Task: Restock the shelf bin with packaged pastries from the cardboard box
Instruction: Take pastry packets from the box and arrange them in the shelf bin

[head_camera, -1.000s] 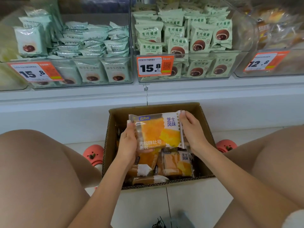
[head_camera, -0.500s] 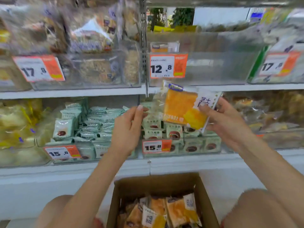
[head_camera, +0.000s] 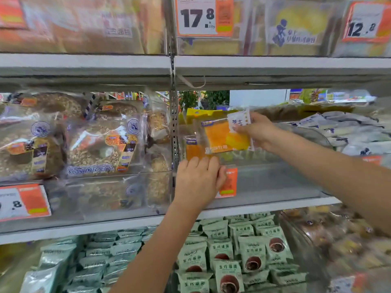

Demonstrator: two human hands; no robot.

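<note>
The right hand (head_camera: 257,132) pinches a clear-wrapped orange pastry packet (head_camera: 224,137) by its white end, holding it over the clear plastic shelf bin (head_camera: 275,180). The left hand (head_camera: 198,180) hooks its fingers over the bin's front rim, probably steadying it. One similar packet (head_camera: 193,149) already lies inside.

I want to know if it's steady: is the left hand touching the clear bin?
Touching. The head view shows the left hand with fingers hooked over the clear bin's front rim.
</note>
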